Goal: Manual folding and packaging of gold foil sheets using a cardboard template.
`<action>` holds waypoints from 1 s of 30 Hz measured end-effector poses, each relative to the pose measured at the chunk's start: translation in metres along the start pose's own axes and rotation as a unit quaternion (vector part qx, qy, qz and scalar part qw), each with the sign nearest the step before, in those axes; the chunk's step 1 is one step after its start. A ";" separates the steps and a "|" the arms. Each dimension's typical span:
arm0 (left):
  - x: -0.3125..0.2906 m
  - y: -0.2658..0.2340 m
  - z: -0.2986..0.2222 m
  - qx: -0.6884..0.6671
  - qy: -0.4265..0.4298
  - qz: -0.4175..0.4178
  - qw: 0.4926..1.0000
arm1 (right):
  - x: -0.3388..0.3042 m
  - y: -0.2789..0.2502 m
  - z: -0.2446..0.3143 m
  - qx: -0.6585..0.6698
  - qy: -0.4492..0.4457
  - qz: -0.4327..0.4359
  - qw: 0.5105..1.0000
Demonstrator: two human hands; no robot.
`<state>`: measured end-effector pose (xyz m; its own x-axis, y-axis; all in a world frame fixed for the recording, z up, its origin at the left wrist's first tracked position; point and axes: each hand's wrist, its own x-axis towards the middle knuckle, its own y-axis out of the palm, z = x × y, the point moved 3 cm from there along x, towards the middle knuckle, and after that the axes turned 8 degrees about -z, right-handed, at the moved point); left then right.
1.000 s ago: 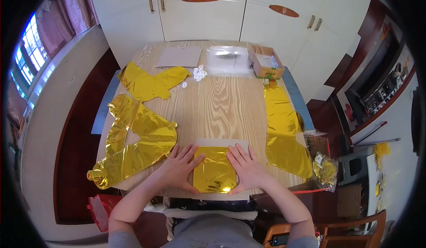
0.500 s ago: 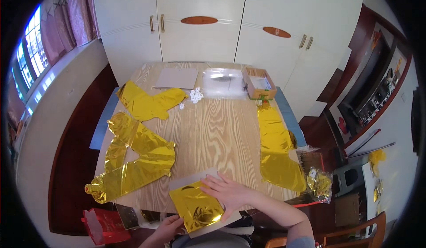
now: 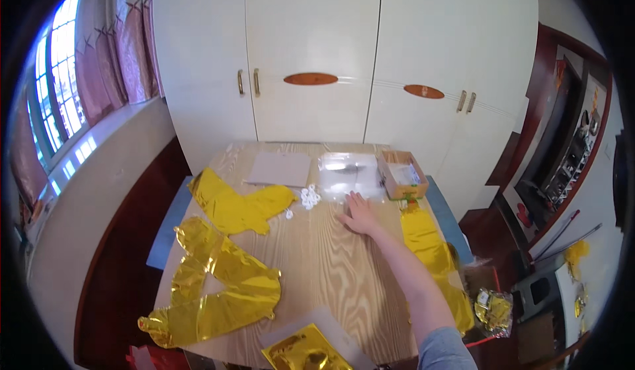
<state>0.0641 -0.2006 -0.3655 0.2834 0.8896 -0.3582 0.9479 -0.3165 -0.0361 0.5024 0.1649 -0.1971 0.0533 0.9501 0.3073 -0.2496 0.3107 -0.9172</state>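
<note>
My right hand [image 3: 360, 214] reaches far over the table, fingers stretched out and apart. Its fingertips are at the near edge of a stack of clear plastic bags [image 3: 340, 173]; whether they touch it I cannot tell. Down at the near edge lies a folded gold foil sheet [image 3: 305, 347] on a grey card [image 3: 334, 325], partly cut off by the picture. My left hand is out of view. Left of the bags sits a cluster of small white coils [image 3: 309, 196], with a grey board [image 3: 280, 169] behind them.
Flat gold foil balloons lie on the left, one [image 3: 241, 208] behind another [image 3: 241, 292]. A further gold foil balloon [image 3: 426, 237] lies along the right edge, partly behind my arm. An open cardboard box [image 3: 405, 183] stands at the back right of the wooden table [image 3: 331, 264].
My right hand has left the gold foil and grey card and reached forward to the clear bags. My left hand has gone out of view. The view has tilted up.
</note>
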 end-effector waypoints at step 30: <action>-0.036 0.013 -0.062 0.006 -0.049 0.017 0.999 | -0.179 -0.046 0.123 -0.183 0.010 0.137 0.974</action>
<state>0.0750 -0.2167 -0.2952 0.3002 0.8417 -0.4489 0.9357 -0.3513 -0.0330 0.3857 -0.0228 -0.1789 0.0523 0.9979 0.0373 0.1035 0.0317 -0.9941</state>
